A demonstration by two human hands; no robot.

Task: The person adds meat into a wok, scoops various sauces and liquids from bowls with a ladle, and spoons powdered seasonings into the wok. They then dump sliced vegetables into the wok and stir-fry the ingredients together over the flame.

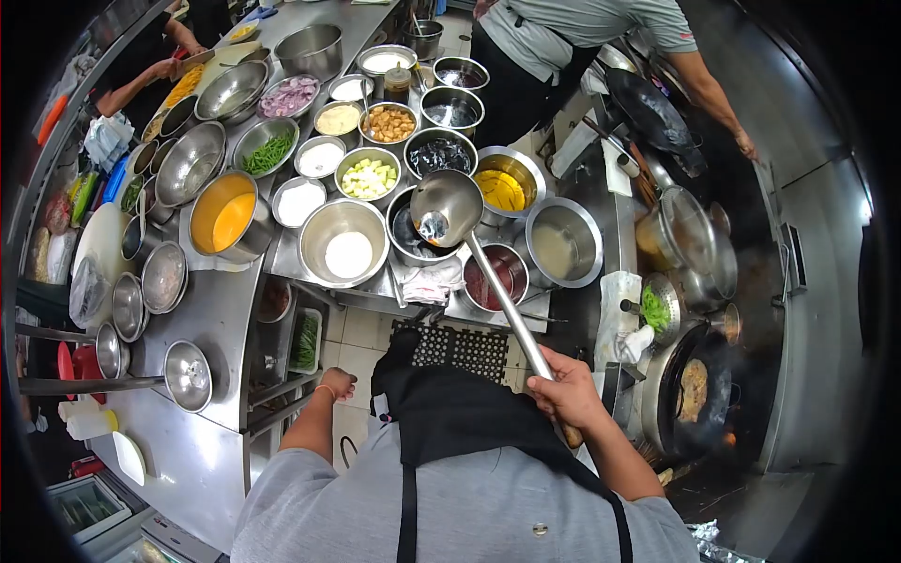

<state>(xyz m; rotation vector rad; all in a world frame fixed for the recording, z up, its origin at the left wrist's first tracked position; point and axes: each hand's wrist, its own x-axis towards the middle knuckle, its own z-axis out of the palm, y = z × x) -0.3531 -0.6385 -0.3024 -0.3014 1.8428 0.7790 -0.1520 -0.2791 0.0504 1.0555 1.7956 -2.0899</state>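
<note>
My right hand [569,388] is closed round the handle of a long steel ladle [505,298]. The ladle's bowl hangs over a steel pot of dark contents [405,246], with a little dark liquid showing in the bowl. My left hand [338,383] hangs low beside the counter, fingers curled in with nothing visible in them. Near the ladle stand a pot of yellow oil [503,188], a pot of cloudy liquid [560,246], a pot of reddish contents [496,278] and a bowl of white powder [346,256]. A folded cloth [431,281] lies at the counter's front edge.
On my right, a smoking wok [718,385] with food sits on the stove, near a strainer of greens [658,307]. A co-worker [572,38] stands ahead; another person's hands [174,64] cut at far left. Steel bowls [189,375] line the left counter.
</note>
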